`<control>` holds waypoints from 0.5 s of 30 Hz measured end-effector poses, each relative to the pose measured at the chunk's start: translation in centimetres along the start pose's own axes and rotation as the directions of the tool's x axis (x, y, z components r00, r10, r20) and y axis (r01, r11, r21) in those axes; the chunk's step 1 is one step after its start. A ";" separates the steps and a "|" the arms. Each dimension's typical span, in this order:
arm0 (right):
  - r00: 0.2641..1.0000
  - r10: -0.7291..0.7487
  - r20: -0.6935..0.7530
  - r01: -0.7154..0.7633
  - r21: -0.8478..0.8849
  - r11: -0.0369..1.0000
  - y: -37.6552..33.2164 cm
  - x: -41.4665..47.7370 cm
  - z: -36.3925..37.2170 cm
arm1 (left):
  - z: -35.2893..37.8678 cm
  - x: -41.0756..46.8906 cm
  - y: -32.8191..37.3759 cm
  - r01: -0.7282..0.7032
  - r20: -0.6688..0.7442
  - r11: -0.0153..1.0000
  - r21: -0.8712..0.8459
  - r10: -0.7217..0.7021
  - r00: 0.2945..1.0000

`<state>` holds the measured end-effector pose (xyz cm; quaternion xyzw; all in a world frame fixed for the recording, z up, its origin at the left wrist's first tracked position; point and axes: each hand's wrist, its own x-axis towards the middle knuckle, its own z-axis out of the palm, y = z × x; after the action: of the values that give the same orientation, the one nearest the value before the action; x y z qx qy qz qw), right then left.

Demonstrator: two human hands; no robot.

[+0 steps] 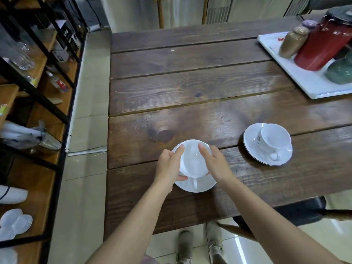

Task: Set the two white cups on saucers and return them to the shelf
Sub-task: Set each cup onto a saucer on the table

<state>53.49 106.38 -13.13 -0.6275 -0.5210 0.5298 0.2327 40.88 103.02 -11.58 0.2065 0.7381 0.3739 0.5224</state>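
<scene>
A white cup rests on a white saucer near the front left of the dark wooden table; its handle points toward me. My left hand grips the cup's left side and my right hand grips its right side. A second white cup with a small logo sits on its own saucer to the right, untouched. The wooden shelf unit with a black metal frame stands to the left of the table.
A white tray at the back right carries a red flask, a brown jar and a green pot. The shelf holds glasses, bottles and white items. A stool stands under the table's near right edge. A tiled floor strip separates shelf and table.
</scene>
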 end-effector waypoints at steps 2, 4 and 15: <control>1.000 -0.008 0.005 0.008 -0.081 0.997 0.4 0.4 -0.3 | -0.3 0.1 -0.2 -0.080 -0.063 0.969 0.232 0.097 0.993; 0.993 -0.077 -0.086 0.054 -0.235 0.970 0.9 0.7 -0.7 | -0.5 0.5 -0.7 -0.152 -0.176 0.876 0.458 0.257 0.950; 0.964 0.199 -0.177 -0.218 -0.091 0.972 3.0 0.4 -0.2 | -0.4 1.5 -1.9 0.088 0.005 0.987 0.132 -0.090 0.996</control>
<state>54.89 105.77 -15.75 -0.7328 -0.4591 0.4676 0.1833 40.09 102.71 -13.90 0.2094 0.7667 0.2997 0.5277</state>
